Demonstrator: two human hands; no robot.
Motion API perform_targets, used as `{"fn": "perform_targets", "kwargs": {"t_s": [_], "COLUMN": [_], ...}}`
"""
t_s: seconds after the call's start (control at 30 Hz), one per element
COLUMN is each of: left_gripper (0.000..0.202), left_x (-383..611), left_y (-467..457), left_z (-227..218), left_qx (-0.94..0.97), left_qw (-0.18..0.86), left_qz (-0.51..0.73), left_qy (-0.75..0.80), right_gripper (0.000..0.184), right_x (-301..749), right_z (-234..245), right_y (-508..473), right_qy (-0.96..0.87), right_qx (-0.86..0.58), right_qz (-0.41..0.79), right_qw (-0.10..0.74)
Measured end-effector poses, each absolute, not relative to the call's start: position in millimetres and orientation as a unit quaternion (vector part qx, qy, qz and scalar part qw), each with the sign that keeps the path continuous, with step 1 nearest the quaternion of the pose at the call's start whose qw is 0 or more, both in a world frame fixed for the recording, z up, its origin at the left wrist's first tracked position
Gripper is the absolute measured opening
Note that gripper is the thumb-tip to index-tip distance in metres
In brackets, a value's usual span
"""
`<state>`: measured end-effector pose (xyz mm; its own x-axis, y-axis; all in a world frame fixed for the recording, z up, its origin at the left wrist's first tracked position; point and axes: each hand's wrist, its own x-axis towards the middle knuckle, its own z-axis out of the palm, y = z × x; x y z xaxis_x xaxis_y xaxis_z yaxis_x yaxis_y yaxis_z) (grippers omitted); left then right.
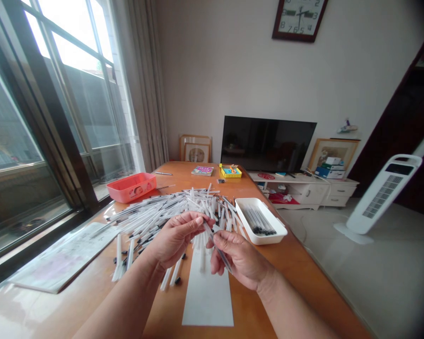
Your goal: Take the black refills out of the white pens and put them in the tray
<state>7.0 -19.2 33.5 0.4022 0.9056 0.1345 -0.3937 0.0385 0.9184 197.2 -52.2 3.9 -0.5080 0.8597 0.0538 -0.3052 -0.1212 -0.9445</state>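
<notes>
My left hand (175, 238) and my right hand (238, 259) meet above the wooden table (289, 263), both closed on one thin clear pen (217, 245) that slants between them. The left fingertips pinch its upper end; the right fingers wrap its lower part. Just beyond my hands lies a big heap of white and clear pens (169, 209) with black tips. A white sheet (208, 292) lies under my hands.
A white tray (259, 220) with several dark pen refills sits to the right of the heap. A red basket (131, 186) stands at the left, papers (61, 256) near the window. A yellow box (230, 171) and a booklet (202, 170) lie at the far end.
</notes>
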Motion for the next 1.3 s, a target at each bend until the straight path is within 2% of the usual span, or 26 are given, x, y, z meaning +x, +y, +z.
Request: {"fn": "perform_targets", "kwargs": {"t_s": [0.27, 0.6, 0.97, 1.3], "left_gripper": [0.014, 0.016, 0.025, 0.023], "left_x": [12, 13, 13, 10], "left_y": [-15, -26, -22, -18], "left_z": [27, 38, 33, 28], "left_qx": [0.519, 0.513, 0.495, 0.529], "left_qw": [0.615, 0.659, 0.659, 0.616], "left_qz": [0.506, 0.490, 0.501, 0.486], "left_qy": [0.310, 0.251, 0.263, 0.323], "right_gripper": [0.037, 0.032, 0.039, 0.043], "right_x": [194, 195, 195, 193], "right_z": [-1, 7, 4, 2], "right_y": [-48, -57, -54, -53], "right_qy": [-0.549, -0.496, -0.490, -0.522], "right_qx": [-0.352, -0.249, -0.283, -0.323], "right_qz": [0.613, 0.725, 0.710, 0.672], "right_qw": [0.446, 0.408, 0.420, 0.414]}}
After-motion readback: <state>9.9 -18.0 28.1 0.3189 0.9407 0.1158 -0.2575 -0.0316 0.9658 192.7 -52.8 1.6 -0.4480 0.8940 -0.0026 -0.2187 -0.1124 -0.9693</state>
